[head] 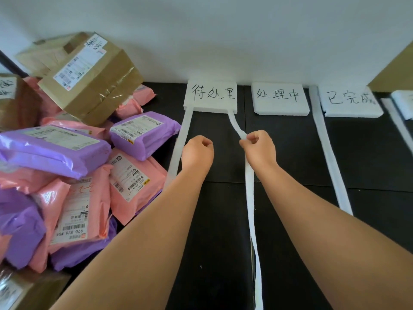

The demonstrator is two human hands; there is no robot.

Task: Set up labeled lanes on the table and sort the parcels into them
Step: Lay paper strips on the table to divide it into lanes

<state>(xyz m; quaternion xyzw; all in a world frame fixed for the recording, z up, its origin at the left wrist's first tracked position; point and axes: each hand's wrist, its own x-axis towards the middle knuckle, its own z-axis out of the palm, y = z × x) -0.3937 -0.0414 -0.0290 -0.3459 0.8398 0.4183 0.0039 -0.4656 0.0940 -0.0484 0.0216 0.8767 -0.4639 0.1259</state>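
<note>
Head view: right hand (259, 148) pinches a lane strip (249, 186) below the first label (211, 97), left hand (197, 151) clenched empty; parcels (67, 153) left of that label lie unsorted.

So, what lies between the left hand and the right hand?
Nothing. In the head view, only bare black table lies between the left hand and the right hand, which pinches a white foam strip.

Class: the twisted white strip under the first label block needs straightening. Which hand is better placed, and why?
Right. The right hand pinches the twisted strip just below the first label block, so it can pull it straight. The left hand is curled farther left, apparently holding nothing.
</note>
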